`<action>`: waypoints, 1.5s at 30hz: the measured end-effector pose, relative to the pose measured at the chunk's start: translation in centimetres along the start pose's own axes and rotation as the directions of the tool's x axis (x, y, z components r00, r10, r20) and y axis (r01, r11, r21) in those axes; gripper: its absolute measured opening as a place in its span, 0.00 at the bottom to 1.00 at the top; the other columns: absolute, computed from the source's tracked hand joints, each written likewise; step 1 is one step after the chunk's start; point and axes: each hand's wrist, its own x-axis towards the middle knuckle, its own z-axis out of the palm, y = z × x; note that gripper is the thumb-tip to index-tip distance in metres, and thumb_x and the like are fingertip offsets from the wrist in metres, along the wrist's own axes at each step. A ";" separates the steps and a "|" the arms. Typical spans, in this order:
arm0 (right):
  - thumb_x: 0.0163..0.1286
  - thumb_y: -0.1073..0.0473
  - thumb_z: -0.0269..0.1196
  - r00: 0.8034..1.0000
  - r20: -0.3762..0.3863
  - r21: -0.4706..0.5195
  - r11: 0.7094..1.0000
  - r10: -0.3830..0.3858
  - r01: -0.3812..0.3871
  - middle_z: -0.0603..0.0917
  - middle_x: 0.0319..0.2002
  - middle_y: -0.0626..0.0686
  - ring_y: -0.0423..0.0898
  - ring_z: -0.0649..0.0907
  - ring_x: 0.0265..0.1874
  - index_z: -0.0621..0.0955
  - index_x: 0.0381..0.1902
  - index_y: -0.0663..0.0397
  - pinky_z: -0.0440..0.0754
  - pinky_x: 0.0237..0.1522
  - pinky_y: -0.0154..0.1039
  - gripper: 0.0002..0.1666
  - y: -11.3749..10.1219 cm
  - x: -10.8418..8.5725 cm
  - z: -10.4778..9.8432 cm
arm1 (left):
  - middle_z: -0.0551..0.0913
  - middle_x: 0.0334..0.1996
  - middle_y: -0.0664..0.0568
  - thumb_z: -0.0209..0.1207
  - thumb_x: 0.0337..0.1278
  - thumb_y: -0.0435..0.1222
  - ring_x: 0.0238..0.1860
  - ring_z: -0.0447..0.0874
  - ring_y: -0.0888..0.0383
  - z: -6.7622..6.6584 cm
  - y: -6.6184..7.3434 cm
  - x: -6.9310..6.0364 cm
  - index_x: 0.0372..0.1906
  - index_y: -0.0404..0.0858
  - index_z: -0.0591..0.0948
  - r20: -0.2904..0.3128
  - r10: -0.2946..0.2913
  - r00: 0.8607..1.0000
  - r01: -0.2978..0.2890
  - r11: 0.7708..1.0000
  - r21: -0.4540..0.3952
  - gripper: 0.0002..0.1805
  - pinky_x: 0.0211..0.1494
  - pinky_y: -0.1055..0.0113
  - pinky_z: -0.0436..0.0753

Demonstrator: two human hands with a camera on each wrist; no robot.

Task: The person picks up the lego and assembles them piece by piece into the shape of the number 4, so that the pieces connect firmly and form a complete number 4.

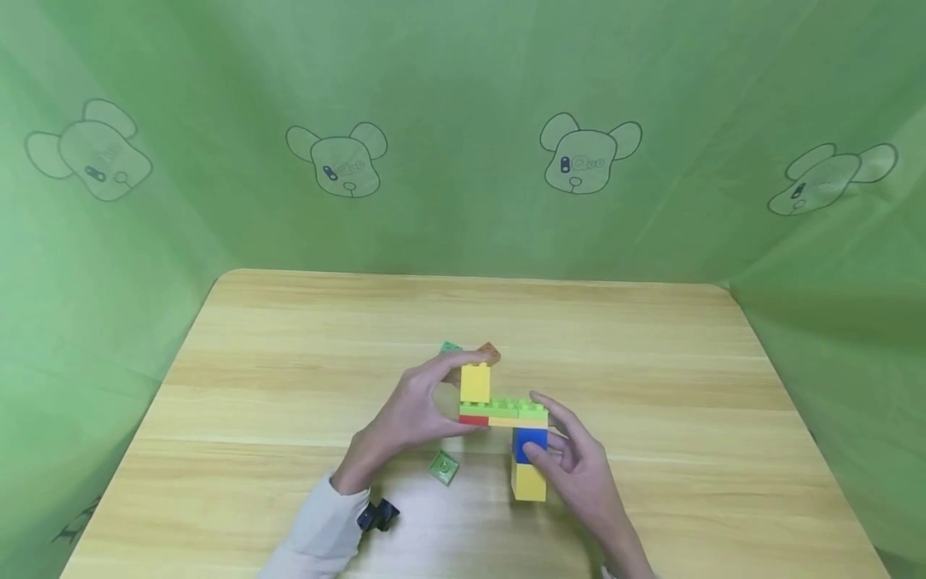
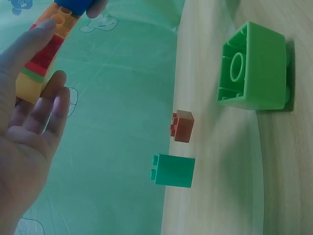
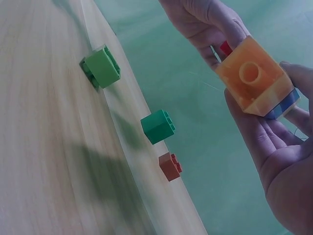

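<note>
Both hands hold one joined structure of toy building bricks above the table. In the head view, a yellow brick (image 1: 475,384) tops the left end of a lime green layer (image 1: 499,408). Beneath that layer are a red brick (image 1: 473,420) and a pale orange one (image 1: 502,422). A blue brick (image 1: 526,444) and a lower yellow brick (image 1: 530,484) hang under the right end. My left hand (image 1: 412,406) grips the left end, thumb low and fingers at the top yellow brick. My right hand (image 1: 584,476) pinches the blue brick. The right wrist view shows the bottom brick's hollow underside (image 3: 264,90).
A loose light green brick (image 1: 444,466) lies hollow side up on the wooden table (image 1: 239,386). Farther back, a darker green brick (image 2: 175,171) and an orange-brown brick (image 2: 184,126) stand close together. Green printed cloth (image 1: 463,217) surrounds the table's back and sides.
</note>
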 end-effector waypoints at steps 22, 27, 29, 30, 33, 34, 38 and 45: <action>0.73 0.79 0.55 1.000 0.002 -0.007 1.000 0.014 -0.014 0.78 0.62 0.53 0.45 0.87 0.50 0.66 0.75 0.68 0.90 0.45 0.45 0.34 0.0 -0.1 0.1 | 0.84 0.60 0.42 0.85 0.35 0.33 0.56 0.85 0.53 -0.5 0.3 -0.1 0.64 0.32 0.78 0.023 -0.074 0.997 0.073 0.997 0.030 0.44 0.63 0.65 0.83; 0.73 0.79 0.54 1.000 0.013 -0.002 1.000 -0.004 0.004 0.80 0.60 0.48 0.44 0.87 0.50 0.65 0.75 0.69 0.90 0.45 0.45 0.34 0.0 -0.1 0.1 | 0.84 0.60 0.44 0.84 0.36 0.33 0.55 0.85 0.55 -0.5 0.3 -0.2 0.64 0.34 0.78 0.024 -0.068 0.997 0.068 0.997 0.024 0.43 0.61 0.66 0.84; 0.73 0.80 0.54 1.000 0.014 0.003 1.000 -0.009 0.009 0.80 0.60 0.49 0.44 0.88 0.50 0.65 0.75 0.69 0.90 0.45 0.45 0.34 0.0 -0.1 0.2 | 0.84 0.60 0.44 0.84 0.36 0.33 0.53 0.85 0.55 -0.5 0.3 -0.2 0.64 0.34 0.78 0.022 -0.064 0.998 0.063 0.998 0.017 0.43 0.60 0.66 0.85; 0.72 0.80 0.54 1.000 0.012 0.002 1.000 -0.010 0.010 0.80 0.60 0.50 0.44 0.88 0.50 0.65 0.75 0.70 0.90 0.44 0.45 0.34 -0.1 -0.1 0.2 | 0.84 0.60 0.45 0.84 0.36 0.33 0.53 0.85 0.56 -0.5 0.3 -0.2 0.64 0.34 0.78 0.020 -0.062 0.998 0.062 0.998 0.013 0.43 0.60 0.66 0.85; 0.72 0.80 0.55 1.000 0.002 -0.003 1.000 -0.004 0.004 0.79 0.61 0.54 0.45 0.87 0.51 0.65 0.75 0.68 0.90 0.45 0.45 0.34 -0.1 0.0 0.2 | 0.83 0.61 0.44 0.84 0.37 0.32 0.55 0.85 0.55 -0.3 0.2 -0.2 0.65 0.33 0.77 0.011 -0.053 0.999 0.053 0.999 0.000 0.43 0.60 0.67 0.85; 0.72 0.80 0.56 1.000 -0.004 -0.006 1.000 0.001 -0.001 0.78 0.61 0.56 0.46 0.87 0.51 0.66 0.75 0.68 0.90 0.45 0.45 0.35 -0.1 0.0 0.2 | 0.83 0.61 0.44 0.84 0.37 0.32 0.56 0.84 0.54 -0.3 0.2 -0.2 0.65 0.33 0.77 0.007 -0.049 0.999 0.049 0.999 -0.004 0.43 0.60 0.67 0.85; 0.72 0.79 0.58 0.999 -0.024 -0.018 0.999 0.029 -0.030 0.76 0.61 0.64 0.50 0.87 0.53 0.66 0.76 0.64 0.90 0.45 0.47 0.36 -0.2 0.2 0.2 | 0.81 0.64 0.43 0.83 0.40 0.31 0.64 0.81 0.51 0.1 0.0 -0.2 0.66 0.33 0.76 -0.016 -0.022 1.000 0.022 1.000 -0.018 0.43 0.59 0.67 0.85; 0.71 0.78 0.60 0.997 -0.038 -0.029 0.997 0.067 -0.068 0.76 0.61 0.65 0.55 0.87 0.53 0.66 0.76 0.62 0.90 0.46 0.48 0.37 -0.3 0.3 0.2 | 0.79 0.67 0.44 0.81 0.40 0.27 0.67 0.78 0.50 0.3 0.0 0.0 0.68 0.34 0.74 -0.027 0.010 1.000 -0.011 0.999 -0.040 0.44 0.57 0.66 0.86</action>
